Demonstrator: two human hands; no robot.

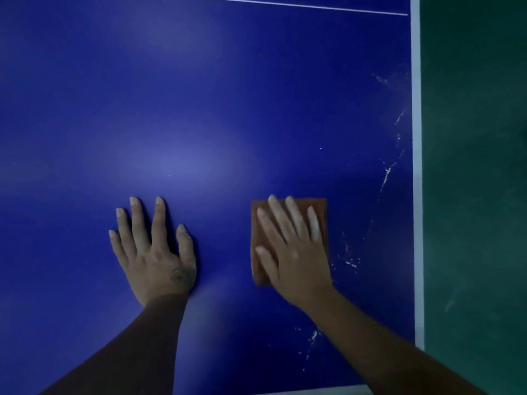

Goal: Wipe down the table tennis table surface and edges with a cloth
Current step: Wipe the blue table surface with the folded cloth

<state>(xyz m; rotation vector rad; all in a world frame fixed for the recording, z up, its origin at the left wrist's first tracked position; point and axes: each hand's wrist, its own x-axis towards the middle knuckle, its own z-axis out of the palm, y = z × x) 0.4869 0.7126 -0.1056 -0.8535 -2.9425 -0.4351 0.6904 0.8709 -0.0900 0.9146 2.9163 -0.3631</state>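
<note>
The blue table tennis table fills most of the view. A folded orange-brown cloth lies flat on it, right of centre. My right hand presses down on the cloth with straight, spread fingers and covers most of it. My left hand rests flat on the bare blue surface to the left, fingers spread, holding nothing. White streaks and specks mark the surface to the right of the cloth, near the side line.
A white side line runs along the table's right edge, and beyond it lies green floor. A thin white line crosses the top of the table. A white strip marks the near edge.
</note>
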